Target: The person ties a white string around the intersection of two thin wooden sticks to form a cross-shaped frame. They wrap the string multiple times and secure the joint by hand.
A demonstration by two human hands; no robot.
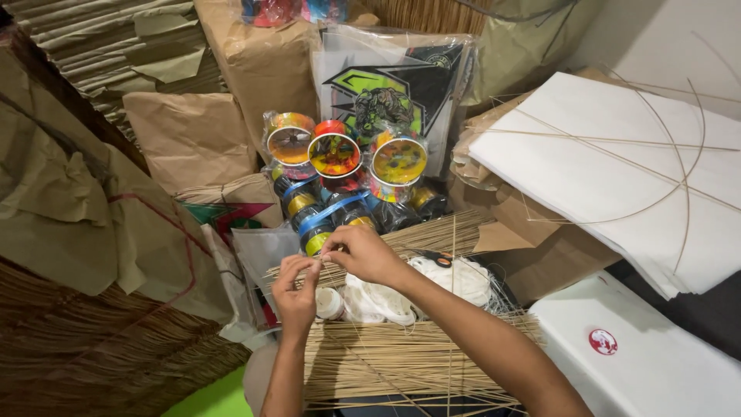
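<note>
Both hands meet above the sticks (pixel 401 359). The left hand (pixel 296 291) and right hand (pixel 363 253) each pinch a thin stick (pixel 328 255), fingertips closed, nearly touching.

Tan sticks (pixel 401 359); white string (pixel 378 301); multicolour swirled spools (pixel 334 154).

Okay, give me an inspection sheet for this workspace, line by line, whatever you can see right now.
Surface: bundle of thin sticks lies flat under the hands.
Job's things: left hand and right hand meet at the fingertips over the sticks; anything pinched is too thin to tell.
Clutter: white string, colourful spools, scissors.
Fingers: both pinched together.
Cables: nothing seen.
Surroundings: brown paper parcels, white paper stack with bent sticks, white box.
</note>
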